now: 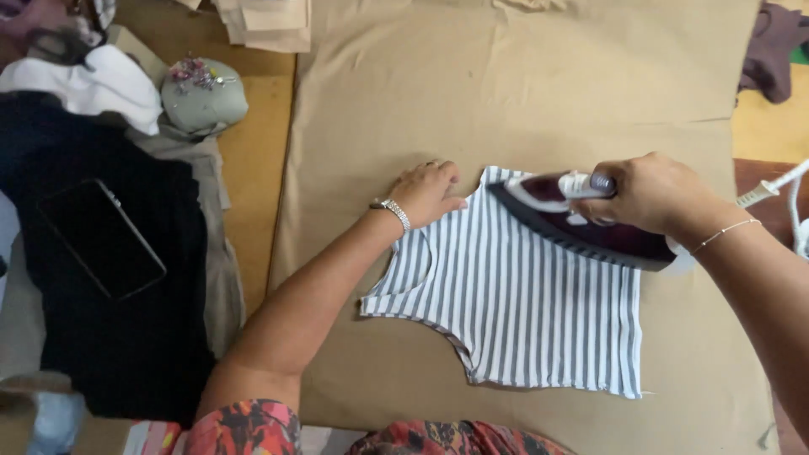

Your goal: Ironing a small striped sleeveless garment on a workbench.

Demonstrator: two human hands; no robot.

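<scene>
Red-patterned clothing on the person sits closest, at the bottom edge below the one striped garment, which lies flat on a tan cloth covering the tabletop. Two hands work it. Left hand, with a silver watch at the wrist, lies open and flat with fingertips pressing the garment's upper left strap. Right hand is closed around the handle of one dark maroon iron, whose soleplate rests on the garment's top edge; its white cord trails right of the garment. Left of the garment lies a black cloth carrying one dark phone. Farther off, beyond the garment's left side, stand one grey-green pincushion and white fabric.
</scene>
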